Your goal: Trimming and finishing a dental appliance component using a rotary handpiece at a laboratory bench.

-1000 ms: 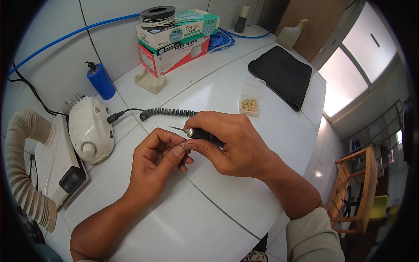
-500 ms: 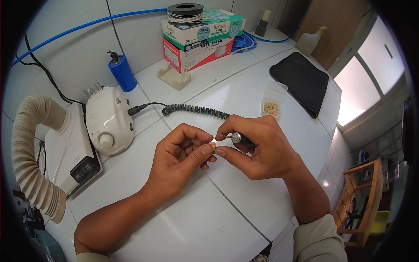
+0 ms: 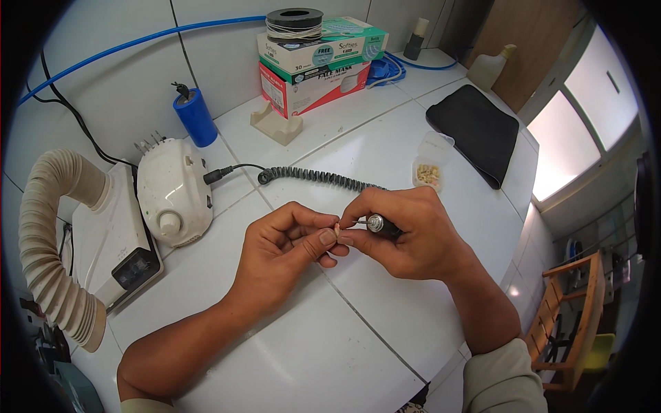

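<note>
Between the thumb and fingers of my left hand (image 3: 270, 249) is a small cream-pink, tooth-like piece (image 3: 337, 232), mostly hidden by the fingertips. My right hand (image 3: 416, 230) grips a black and silver rotary handpiece (image 3: 376, 224), its thin bur pointing left at the piece. The right thumb and index fingertip are close around the piece too. Whether the bur touches it I cannot tell. From behind the right hand a coiled black cord (image 3: 317, 177) runs to a white control unit (image 3: 172, 193) with a dial and several burs standing on top.
A beige ribbed hose (image 3: 41, 213) bends over a white machine (image 3: 103, 241) at left. Behind are a blue cylinder (image 3: 195, 118), a beige cradle (image 3: 277, 125) and mask boxes (image 3: 313, 86) under a wire spool (image 3: 294, 27). Rightward lie a small clear box (image 3: 428, 173) of tooth-like pieces and a black mat (image 3: 475, 131).
The left fingers have shifted slightly and the held piece appears turned between the fingertips. The handpiece has moved slightly downward, its bur nearer the piece.
</note>
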Demonstrator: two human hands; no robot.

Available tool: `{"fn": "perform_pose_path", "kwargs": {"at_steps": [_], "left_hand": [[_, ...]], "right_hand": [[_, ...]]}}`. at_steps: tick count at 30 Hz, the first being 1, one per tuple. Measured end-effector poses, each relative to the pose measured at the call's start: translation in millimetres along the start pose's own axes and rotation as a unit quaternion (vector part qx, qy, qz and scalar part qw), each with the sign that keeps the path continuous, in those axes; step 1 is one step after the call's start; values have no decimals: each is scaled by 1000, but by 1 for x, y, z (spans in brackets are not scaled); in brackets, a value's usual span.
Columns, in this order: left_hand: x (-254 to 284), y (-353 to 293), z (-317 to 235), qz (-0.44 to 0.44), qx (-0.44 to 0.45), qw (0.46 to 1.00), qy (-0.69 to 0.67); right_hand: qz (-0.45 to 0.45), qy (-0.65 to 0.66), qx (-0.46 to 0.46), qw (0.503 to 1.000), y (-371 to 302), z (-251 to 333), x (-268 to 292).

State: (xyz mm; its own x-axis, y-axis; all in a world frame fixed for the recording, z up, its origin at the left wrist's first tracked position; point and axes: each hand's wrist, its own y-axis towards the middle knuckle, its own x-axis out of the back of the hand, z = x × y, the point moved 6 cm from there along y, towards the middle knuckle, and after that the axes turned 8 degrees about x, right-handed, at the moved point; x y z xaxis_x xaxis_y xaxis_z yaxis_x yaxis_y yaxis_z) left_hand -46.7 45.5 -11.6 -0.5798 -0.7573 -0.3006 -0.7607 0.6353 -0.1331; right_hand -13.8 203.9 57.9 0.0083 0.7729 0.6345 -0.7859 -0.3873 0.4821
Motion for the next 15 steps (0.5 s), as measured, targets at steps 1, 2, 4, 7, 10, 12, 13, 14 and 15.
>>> {"fn": "perform_pose_path", "kwargs": {"at_steps": [1, 2, 4, 7, 10, 12, 13, 14, 15], "left_hand": [[0, 0, 0, 0, -1, 1000, 0], [0, 0, 0, 2, 4, 1000, -1], [0, 0, 1, 5, 8, 1000, -2], [0, -1, 1, -4, 1, 1000, -8], [0, 0, 0, 8, 2, 1000, -4], [-3, -1, -2, 37, 0, 999, -15], [-2, -1, -2, 37, 0, 999, -15], [-2, -1, -2, 41, 1, 999, -14], [-2, -1, -1, 46, 2, 999, -13]], "right_hand": [[1, 0, 1, 1000, 0, 0, 0], [1, 2, 3, 1000, 1, 0, 0], [1, 4, 5, 1000, 1, 0, 0], [21, -12, -7, 1000, 1, -2, -1], [-2, -13, 12, 1000, 1, -3, 0], [2, -11, 7, 1000, 0, -4, 0], [3, -11, 8, 1000, 0, -4, 0], [3, -8, 8, 1000, -1, -5, 0], [3, -5, 9, 1000, -1, -5, 0]]}}
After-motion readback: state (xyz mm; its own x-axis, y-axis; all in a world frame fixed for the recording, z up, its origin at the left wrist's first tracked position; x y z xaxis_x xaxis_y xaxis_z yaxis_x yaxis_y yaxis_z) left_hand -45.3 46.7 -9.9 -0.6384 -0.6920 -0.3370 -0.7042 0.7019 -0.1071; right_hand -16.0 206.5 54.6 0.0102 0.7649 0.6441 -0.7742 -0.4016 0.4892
